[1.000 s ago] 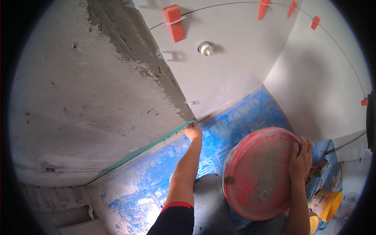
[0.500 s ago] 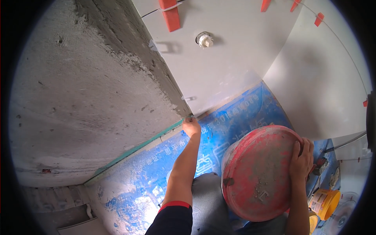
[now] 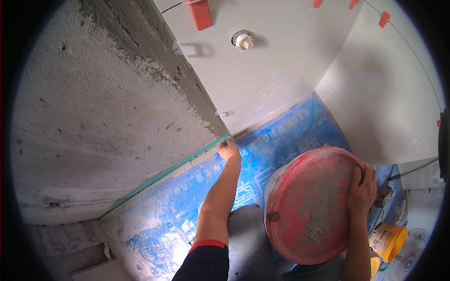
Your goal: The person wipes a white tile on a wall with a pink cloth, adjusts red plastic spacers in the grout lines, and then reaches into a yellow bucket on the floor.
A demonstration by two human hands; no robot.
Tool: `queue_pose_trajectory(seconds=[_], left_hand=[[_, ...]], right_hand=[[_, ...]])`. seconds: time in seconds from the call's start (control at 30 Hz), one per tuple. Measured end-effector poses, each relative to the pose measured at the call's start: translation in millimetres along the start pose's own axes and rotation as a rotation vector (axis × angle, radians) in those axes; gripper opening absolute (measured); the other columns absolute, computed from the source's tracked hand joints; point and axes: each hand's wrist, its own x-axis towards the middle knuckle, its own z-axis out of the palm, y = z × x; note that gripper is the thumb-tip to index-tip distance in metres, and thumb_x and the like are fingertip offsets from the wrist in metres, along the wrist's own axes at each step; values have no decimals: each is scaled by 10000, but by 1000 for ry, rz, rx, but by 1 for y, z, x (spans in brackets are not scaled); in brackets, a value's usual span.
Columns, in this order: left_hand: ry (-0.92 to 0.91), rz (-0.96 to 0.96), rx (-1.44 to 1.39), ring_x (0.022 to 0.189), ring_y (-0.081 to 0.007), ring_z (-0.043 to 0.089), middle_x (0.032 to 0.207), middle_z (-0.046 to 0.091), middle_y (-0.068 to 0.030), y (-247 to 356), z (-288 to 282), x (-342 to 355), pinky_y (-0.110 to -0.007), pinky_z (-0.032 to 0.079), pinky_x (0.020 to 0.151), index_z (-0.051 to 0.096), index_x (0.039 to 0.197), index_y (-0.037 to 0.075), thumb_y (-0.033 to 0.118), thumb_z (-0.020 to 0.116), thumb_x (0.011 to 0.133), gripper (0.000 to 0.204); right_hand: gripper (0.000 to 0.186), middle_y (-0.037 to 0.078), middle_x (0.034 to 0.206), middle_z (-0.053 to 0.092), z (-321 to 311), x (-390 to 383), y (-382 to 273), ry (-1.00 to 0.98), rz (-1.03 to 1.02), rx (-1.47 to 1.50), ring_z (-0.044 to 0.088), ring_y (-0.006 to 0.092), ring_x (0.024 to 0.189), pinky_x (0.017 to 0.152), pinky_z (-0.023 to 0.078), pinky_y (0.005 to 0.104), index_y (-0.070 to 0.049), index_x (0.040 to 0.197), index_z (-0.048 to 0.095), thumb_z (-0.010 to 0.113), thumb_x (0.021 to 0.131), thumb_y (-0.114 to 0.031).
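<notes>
My left hand (image 3: 228, 149) reaches to the foot of the wall, its fingers closed on the upper end of a thin green strip (image 3: 168, 174) beside the lower corner of a white wall tile (image 3: 276, 79). The fingertips are partly hidden. The strip runs along the base of the rough grey wall (image 3: 108, 122). On the right, my right hand (image 3: 362, 191) grips the edge of a red, mortar-smeared round bucket (image 3: 311, 210), whose flat round face is turned up toward me.
Blue printed sheeting (image 3: 281, 136) covers the floor. A pipe stub (image 3: 243, 41) pokes out of the tile, and red wedges (image 3: 200, 15) sit higher up. A yellow bucket (image 3: 391, 242) stands at the lower right near a tool (image 3: 385, 196). My grey-clad knee (image 3: 248, 239) is between my arms.
More of the green strip shows, now reaching up to my left fingers at the tile corner. The view has shifted slightly. My right hand keeps its grip on the bucket.
</notes>
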Motion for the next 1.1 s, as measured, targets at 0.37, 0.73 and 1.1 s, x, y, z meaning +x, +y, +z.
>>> queue_pose_trajectory(seconds=[0.37, 0.73, 1.1], left_hand=[[-55, -188, -243, 685, -173, 604, 820, 667, -97, 4, 8, -5, -329, 520, 643, 621, 843, -33, 37, 639, 881, 81], [-54, 198, 251, 694, -276, 658, 754, 689, -181, 25, 12, -24, -375, 513, 668, 686, 826, -46, 117, 634, 806, 172], [-103, 331, 349, 727, -344, 679, 782, 688, -214, 51, -1, -37, -395, 531, 701, 690, 861, -25, 107, 629, 835, 147]], right_hand=[[388, 139, 1205, 601, 1, -1, 4, -7, 18, -13, 603, 373, 1065, 895, 477, 437, -69, 1189, 575, 463, 1003, -391], [419, 148, 1183, 616, 2, -1, 6, -35, 41, -26, 618, 362, 1050, 893, 483, 446, -80, 1202, 570, 430, 1012, -426], [406, 154, 1165, 613, 3, -1, 8, -17, 32, -32, 605, 369, 1043, 895, 466, 447, -85, 1206, 569, 441, 1008, -415]])
